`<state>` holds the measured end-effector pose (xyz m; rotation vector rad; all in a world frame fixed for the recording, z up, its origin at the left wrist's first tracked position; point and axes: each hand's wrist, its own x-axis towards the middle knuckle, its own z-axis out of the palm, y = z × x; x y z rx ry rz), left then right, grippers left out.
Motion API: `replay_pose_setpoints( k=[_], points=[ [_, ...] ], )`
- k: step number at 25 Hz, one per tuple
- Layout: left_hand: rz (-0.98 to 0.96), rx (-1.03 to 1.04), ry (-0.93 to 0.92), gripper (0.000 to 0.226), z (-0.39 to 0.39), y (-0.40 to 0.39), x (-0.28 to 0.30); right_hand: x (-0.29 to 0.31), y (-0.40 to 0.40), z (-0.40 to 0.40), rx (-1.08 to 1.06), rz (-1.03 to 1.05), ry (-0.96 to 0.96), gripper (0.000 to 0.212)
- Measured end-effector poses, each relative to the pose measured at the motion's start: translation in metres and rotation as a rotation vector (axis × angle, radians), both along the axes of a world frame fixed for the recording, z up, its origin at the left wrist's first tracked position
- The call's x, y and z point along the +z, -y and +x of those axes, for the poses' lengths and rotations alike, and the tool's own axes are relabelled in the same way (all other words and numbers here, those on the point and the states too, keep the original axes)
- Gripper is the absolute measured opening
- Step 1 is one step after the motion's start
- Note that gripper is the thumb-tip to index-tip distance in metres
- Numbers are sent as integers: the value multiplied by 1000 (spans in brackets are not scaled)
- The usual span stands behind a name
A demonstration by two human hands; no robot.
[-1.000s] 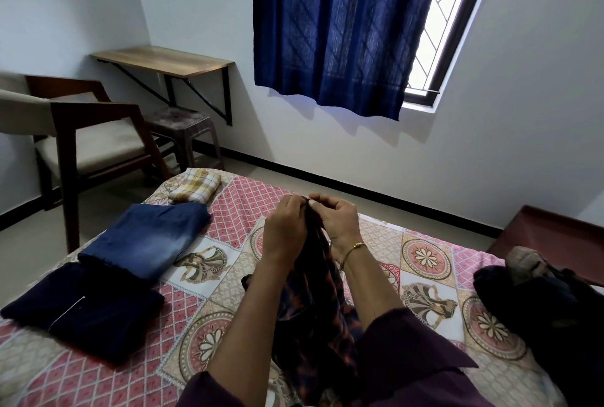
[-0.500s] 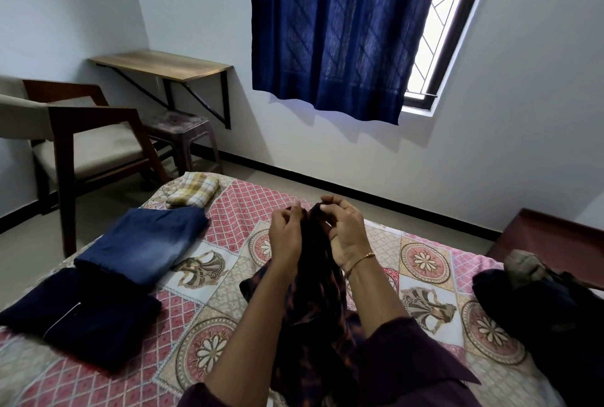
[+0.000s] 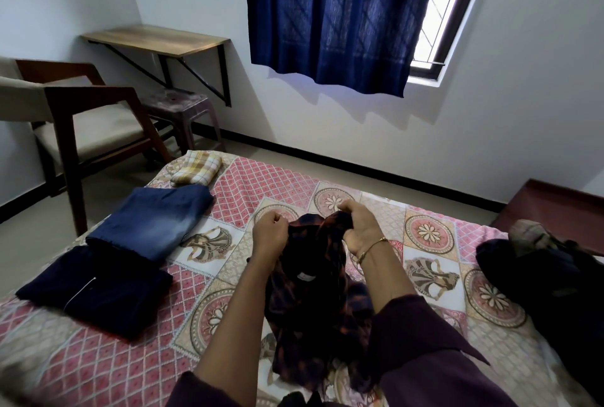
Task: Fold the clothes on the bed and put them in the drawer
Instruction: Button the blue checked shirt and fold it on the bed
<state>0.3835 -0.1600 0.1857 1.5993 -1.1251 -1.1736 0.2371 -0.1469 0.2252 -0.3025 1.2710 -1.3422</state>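
A dark plaid shirt (image 3: 313,295) hangs in front of me over the patterned bed (image 3: 248,190), its lower part bunched on the cover. My left hand (image 3: 270,232) grips its top edge on the left, and my right hand (image 3: 359,226) grips the top on the right, a small gap between the two. On the left of the bed lie folded blue jeans (image 3: 153,220), a folded navy garment (image 3: 98,289) nearer me, and a folded yellow checked cloth (image 3: 196,168) at the far corner. A dark pile of unfolded clothes (image 3: 549,285) sits at the right.
A wooden armchair (image 3: 75,118) stands left of the bed, with a plastic stool (image 3: 179,112) and a wall-mounted wooden shelf (image 3: 153,40) behind it. A blue curtain (image 3: 336,14) covers the window. A brown wooden surface (image 3: 555,207) is at the far right.
My hands, held together high on the shirt before, have dropped lower and moved apart, spreading its top edge. The view has tilted down a little.
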Motion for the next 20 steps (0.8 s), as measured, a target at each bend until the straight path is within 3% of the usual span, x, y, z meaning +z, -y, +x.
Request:
replay_pose_setpoints(
  k=[2,4,6,11,15,20],
  points=[
    [-33,-97,207,2,1,-9,-11,-13,-6,8,16,61,4,28],
    [-104,-217,436,31,4,-14,-28,-23,-13,12,31,120,85,31],
    [-136,-267,543,51,10,-17,-44,-27,-19,10,37,174,143,32],
    [-15,-428,596,58,19,-22,-90,-32,-39,-4,-20,223,190,32],
    [119,-550,518,39,15,-40,-119,-31,-45,-15,-92,201,167,30],
    [-90,-325,505,13,2,-41,-114,-30,-44,-13,-184,139,224,30]
  ],
)
